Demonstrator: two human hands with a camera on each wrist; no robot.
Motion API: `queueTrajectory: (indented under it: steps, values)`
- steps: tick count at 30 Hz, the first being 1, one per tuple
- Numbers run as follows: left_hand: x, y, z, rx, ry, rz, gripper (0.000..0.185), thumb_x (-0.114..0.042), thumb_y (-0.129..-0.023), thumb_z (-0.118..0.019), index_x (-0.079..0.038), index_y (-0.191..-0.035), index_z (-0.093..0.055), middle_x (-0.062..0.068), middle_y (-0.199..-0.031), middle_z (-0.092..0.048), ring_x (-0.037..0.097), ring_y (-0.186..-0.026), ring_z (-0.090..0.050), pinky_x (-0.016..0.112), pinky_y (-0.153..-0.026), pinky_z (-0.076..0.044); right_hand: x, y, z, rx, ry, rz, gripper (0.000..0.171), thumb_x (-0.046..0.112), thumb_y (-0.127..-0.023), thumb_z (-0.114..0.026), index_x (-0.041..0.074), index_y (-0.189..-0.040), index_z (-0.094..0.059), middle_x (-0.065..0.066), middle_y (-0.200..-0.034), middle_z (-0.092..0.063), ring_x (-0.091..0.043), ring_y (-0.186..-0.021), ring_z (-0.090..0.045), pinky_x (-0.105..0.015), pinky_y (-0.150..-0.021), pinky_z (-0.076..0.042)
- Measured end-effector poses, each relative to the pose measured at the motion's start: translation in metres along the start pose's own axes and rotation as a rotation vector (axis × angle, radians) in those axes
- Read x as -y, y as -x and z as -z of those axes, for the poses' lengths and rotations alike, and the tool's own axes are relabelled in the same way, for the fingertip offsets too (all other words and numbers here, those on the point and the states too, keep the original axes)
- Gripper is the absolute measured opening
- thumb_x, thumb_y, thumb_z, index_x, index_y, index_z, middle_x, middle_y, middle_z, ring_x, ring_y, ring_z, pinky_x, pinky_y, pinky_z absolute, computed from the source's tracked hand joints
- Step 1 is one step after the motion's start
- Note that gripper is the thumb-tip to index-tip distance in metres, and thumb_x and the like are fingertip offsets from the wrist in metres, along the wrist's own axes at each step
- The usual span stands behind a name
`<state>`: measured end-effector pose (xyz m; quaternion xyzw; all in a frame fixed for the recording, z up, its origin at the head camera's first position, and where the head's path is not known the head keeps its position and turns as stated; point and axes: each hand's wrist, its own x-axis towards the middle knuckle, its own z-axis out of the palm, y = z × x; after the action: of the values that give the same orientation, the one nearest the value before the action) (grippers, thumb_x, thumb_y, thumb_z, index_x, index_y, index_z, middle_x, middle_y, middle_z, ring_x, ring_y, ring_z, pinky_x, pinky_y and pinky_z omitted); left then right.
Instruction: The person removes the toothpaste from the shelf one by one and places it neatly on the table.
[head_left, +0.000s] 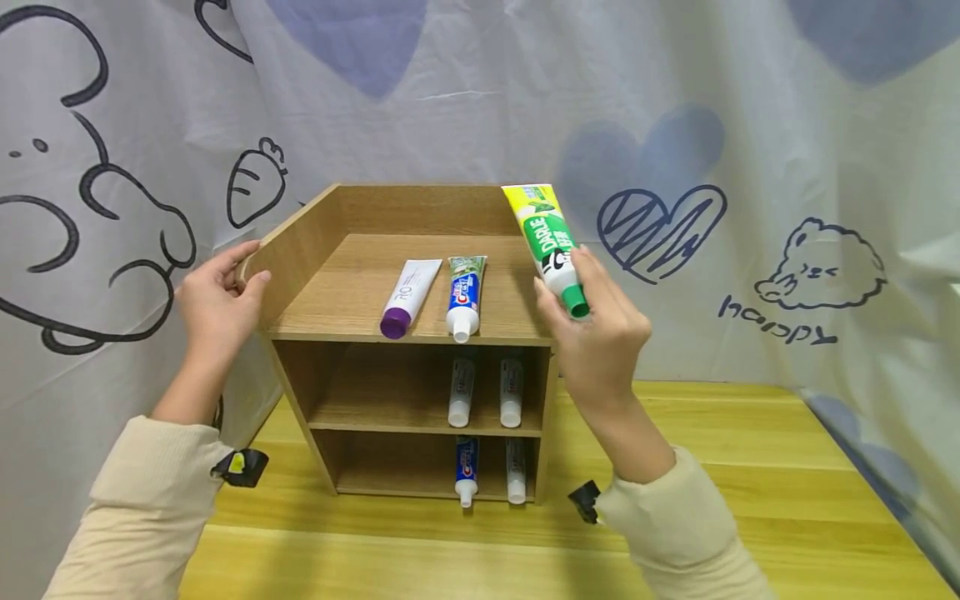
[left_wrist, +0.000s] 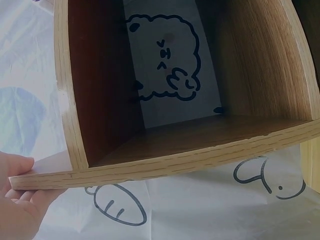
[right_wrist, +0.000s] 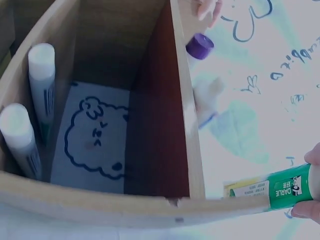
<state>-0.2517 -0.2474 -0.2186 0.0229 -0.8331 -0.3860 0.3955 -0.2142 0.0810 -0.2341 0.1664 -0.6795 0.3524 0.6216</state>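
Purple-cap tube (head_left: 408, 297) & blue tube (head_left: 464, 296) lie side by side on top, just left of right fingers. Two white tubes (head_left: 461, 390) mid tier, two more (head_left: 467, 468) bottom. Cartoon-print curtain (head_left: 750, 167) behind; yellow table (head_left: 750, 467).

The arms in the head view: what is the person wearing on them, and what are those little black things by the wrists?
Both hands are bare. The left hand and right hand come out of long cream sleeves with ribbed cuffs. A small black clip-like device sits at each cuff; the left one shows a yellow patch. What they are cannot be told.
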Motion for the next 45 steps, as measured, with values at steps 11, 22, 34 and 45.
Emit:
queueTrajectory:
  steps: [11, 22, 34, 45]
  values:
    - [-0.002, -0.001, -0.001, 0.015, 0.026, 0.023, 0.035, -0.001, -0.083, -0.06, -0.003, -0.118, -0.063, -0.035, -0.044, -0.037, -0.012, -0.04, -0.033, 0.008, -0.039, -0.028, -0.025, -0.003, 0.022, -0.042, 0.022, -0.034, 0.034, 0.001, -0.071, -0.074, -0.012, -0.101, -0.065, -0.029, -0.101, -0.065, -0.042, -0.093, -0.065, -0.048, -0.074, -0.054]
    - [0.0, -0.001, 0.001, 0.016, 0.004, 0.022, 0.035, -0.003, -0.083, -0.061, -0.005, -0.118, -0.063, -0.035, -0.044, -0.036, -0.012, -0.04, -0.034, 0.008, -0.042, -0.028, -0.047, 0.012, 0.032, -0.024, 0.049, -0.061, 0.035, 0.001, -0.071, -0.074, -0.013, -0.101, -0.064, -0.029, -0.102, -0.064, -0.043, -0.091, -0.065, -0.049, -0.07, -0.054]
    - [0.001, -0.001, 0.001, 0.036, 0.035, 0.043, 0.037, -0.003, -0.083, -0.062, -0.005, -0.119, -0.063, -0.042, -0.05, -0.039, -0.016, -0.044, -0.04, 0.005, -0.042, -0.033, -0.063, 0.034, 0.037, -0.038, 0.088, -0.07, 0.033, 0.003, -0.069, -0.075, -0.012, -0.098, -0.065, -0.029, -0.098, -0.065, -0.045, -0.086, -0.065, -0.05, -0.069, -0.054]
    - [0.002, -0.001, 0.002, 0.061, 0.068, 0.053, 0.039, -0.002, -0.083, -0.061, -0.003, -0.121, -0.061, -0.044, -0.053, -0.037, -0.015, -0.047, -0.041, 0.006, -0.043, -0.034, -0.076, 0.055, 0.039, -0.019, 0.116, -0.093, 0.035, 0.0, -0.067, -0.075, -0.012, -0.099, -0.065, -0.029, -0.099, -0.065, -0.046, -0.086, -0.064, -0.05, -0.069, -0.053]
